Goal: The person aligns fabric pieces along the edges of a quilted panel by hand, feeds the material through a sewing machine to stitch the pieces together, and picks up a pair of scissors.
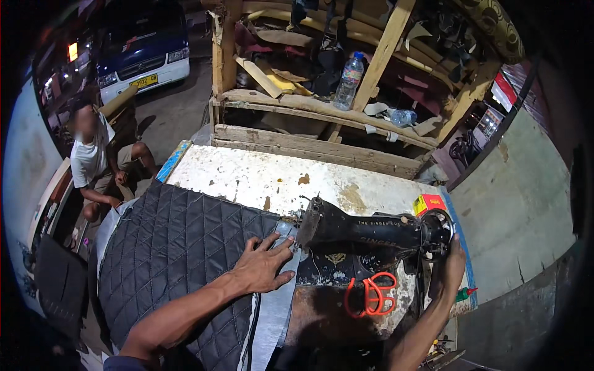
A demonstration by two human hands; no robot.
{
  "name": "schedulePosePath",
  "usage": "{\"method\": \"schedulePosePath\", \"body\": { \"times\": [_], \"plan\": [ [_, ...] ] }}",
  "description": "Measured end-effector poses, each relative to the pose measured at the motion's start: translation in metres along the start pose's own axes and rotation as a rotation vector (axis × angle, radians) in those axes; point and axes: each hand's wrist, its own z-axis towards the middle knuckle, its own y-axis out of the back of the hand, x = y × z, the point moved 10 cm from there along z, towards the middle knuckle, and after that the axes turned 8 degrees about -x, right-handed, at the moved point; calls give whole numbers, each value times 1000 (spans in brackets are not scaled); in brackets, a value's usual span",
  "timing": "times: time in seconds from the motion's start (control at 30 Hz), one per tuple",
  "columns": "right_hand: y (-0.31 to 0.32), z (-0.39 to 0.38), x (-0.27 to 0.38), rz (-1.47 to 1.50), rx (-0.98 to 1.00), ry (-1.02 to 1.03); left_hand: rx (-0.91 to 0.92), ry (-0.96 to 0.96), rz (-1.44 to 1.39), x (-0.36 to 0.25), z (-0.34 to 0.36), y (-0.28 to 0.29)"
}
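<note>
My left hand (265,266) lies flat with fingers spread on a smooth grey strip (272,324) along the edge of black diamond-quilted fabric (179,241). Its fingertips are close to the needle end of an old black sewing machine (365,238). The needle itself is hidden behind the machine's head. At the machine's right end, my right hand (455,263) grips the outer rim of the handwheel (438,226); some of its fingers are out of sight. Orange-handled scissors (373,295) rest on the machine's worn bed, in front of the arm.
A red and yellow box (429,204) stands behind the handwheel. Beyond the worn white tabletop (247,179) is a wooden rack (322,117) with material scraps and plastic bottles (349,81). A seated person (93,154) is at the left, near a parked van (143,49).
</note>
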Motion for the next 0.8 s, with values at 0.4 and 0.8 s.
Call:
{"method": "schedulePosePath", "body": {
  "times": [0.4,0.8],
  "plan": [
    [28,-56,-19,26,-299,199,-187,-73,140,-19,-3,13],
    [-201,-217,20,98,544,73,-209,-113,254,-41,-42,10]
  ]
}}
